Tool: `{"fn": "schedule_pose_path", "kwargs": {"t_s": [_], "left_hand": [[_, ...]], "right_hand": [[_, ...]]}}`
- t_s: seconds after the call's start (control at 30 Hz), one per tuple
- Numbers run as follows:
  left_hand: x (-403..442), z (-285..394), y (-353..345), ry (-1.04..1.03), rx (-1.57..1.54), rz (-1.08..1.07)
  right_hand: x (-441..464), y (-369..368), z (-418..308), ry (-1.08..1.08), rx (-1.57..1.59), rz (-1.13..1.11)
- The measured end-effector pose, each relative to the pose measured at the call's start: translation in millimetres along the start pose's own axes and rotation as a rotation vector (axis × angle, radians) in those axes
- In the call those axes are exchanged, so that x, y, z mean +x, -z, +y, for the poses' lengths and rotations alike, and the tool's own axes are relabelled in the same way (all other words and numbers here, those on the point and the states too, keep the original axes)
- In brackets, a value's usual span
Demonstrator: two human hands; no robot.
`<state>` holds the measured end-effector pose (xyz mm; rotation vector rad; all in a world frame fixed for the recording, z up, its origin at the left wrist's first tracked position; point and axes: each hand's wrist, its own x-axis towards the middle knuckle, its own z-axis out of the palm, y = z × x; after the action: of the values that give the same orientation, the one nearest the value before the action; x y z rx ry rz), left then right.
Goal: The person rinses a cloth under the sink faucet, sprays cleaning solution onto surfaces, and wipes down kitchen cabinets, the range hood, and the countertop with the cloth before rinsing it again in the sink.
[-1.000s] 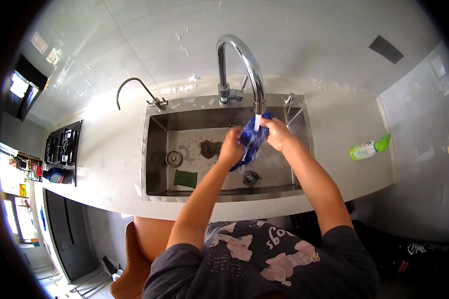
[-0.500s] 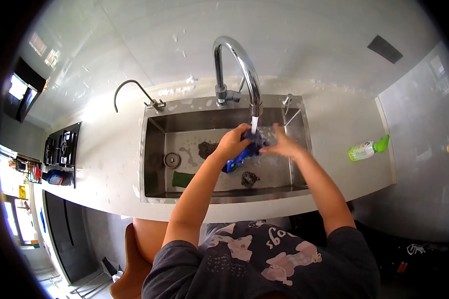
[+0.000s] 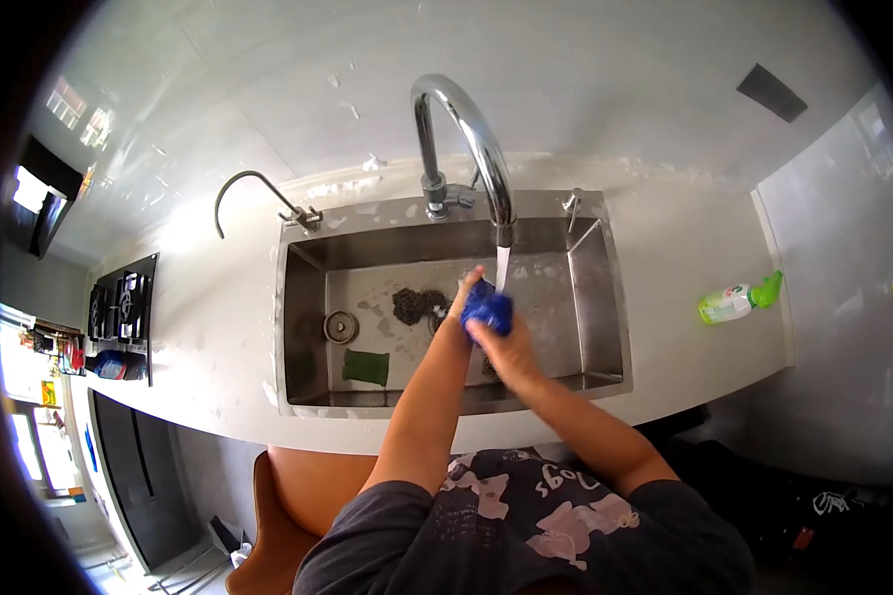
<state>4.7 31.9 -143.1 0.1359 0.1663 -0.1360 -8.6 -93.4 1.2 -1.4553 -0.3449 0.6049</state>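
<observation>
A wet-looking blue cloth (image 3: 486,309) is bunched between my two hands over the sink, beside the running stream from the tap; motion smears its outline. My left hand (image 3: 465,291) grips it from the left side, most of its fingers hidden behind the cloth. My right hand (image 3: 503,344) closes on it from the lower right. Below them, dark steel-wool scourers (image 3: 407,305) lie on the bottom of the steel sink (image 3: 595,297). A green scouring pad (image 3: 366,367) rests flat at the sink's front left.
The curved chrome tap (image 3: 481,139) arches over the hands. A thin filter tap (image 3: 258,177) stands behind the sink's left end. A round drain strainer (image 3: 340,326) sits at the left. On the right counter lies a green-topped spray bottle (image 3: 734,300); a gas hob (image 3: 124,297) is far left.
My hands have come together and slightly lower around the blue cloth; the right hand was spread open beside it before. The green pad now shows fully.
</observation>
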Motion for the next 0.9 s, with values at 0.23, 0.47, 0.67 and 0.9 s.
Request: {"fn": "schedule_pose_path", "kwargs": {"t_s": [0.23, 0.47, 0.67, 0.9], "left_hand": [[18.4, -28.3, 20.3, -0.282, 0.443, 0.277], [10.7, -14.2, 45.2, -0.173, 1.162, 0.485], [-24.3, -18.2, -78.3, -0.343, 0.704, 0.884], [-49.6, -20.6, -86.4, -0.128, 1.202, 0.627]], "right_hand": [[67.1, -3.1, 53.9, 0.004, -0.59, 0.399], [53.1, 7.9, 83.6, -0.136, -0.599, 0.211], [79.9, 41.5, 132.1, -0.392, -0.231, 0.293], [89.4, 56.5, 83.5, -0.679, 0.769, -0.198]]}}
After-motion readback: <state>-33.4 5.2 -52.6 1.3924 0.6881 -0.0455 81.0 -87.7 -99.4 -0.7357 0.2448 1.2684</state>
